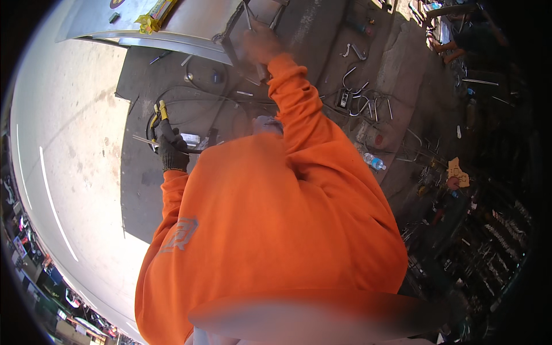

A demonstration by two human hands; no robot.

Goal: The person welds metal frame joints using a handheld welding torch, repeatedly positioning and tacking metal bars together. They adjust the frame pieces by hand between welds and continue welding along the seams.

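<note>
My left hand (168, 147) wears a dark knitted glove and is closed around a welding electrode holder (163, 112) with yellow-and-black jaws. A pair of thin rods (145, 140) sticks out to the left beside that hand; whether the fingers grip them too is unclear. Ahead, my bare right hand (263, 45) is stretched out to the corner of a metal frame (234, 43). Motion smears its fingers, so their grip does not show. The frame belongs to a large silvery sheet-metal piece (198, 26).
On the sheet metal lies a yellow packet (155, 16). Black cables (198, 92) loop over the dark mat. Right of my arm are a small black box (344, 99), bent metal pieces (359, 52) and a water bottle (375, 161). Another person's feet (445, 49) show at the far right.
</note>
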